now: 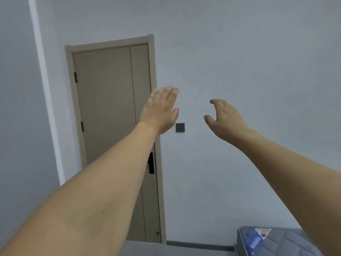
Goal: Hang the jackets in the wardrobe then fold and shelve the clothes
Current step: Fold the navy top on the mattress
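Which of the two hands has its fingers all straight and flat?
The left hand, the one in front of the door. Its fingers are stretched out flat together, while the right hand has its fingers bent like a claw. Neither holds anything.

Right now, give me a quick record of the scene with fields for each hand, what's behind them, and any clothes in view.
left hand: raised, fingers straight, holding nothing
right hand: raised, fingers loosely curled, holding nothing
door: closed, behind left hand
wall switch: dark, right of door
mattress: corner at lower right
clothes: none in view
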The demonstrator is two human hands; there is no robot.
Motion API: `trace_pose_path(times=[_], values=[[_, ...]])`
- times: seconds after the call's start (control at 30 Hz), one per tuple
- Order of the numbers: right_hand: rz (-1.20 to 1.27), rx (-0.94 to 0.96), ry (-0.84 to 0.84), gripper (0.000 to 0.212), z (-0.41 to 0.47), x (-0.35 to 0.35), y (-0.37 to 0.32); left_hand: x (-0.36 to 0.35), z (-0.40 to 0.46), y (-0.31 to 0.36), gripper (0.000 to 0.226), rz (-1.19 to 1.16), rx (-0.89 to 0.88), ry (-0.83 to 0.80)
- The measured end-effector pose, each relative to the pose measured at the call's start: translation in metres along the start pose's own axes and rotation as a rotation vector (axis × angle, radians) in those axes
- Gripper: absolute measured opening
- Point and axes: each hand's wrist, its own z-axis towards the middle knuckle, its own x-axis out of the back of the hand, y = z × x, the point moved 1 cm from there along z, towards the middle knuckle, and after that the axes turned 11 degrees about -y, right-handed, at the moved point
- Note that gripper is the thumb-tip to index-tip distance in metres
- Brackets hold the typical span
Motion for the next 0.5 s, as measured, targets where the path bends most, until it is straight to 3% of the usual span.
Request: trace_pose_path(times=[0.5], values=[[-0.079,-0.435,-0.154,0.051,-0.013,-0.118,0.332,-0.321,0.121,0.195,0.060,-0.297,-0.197,-0.241]])
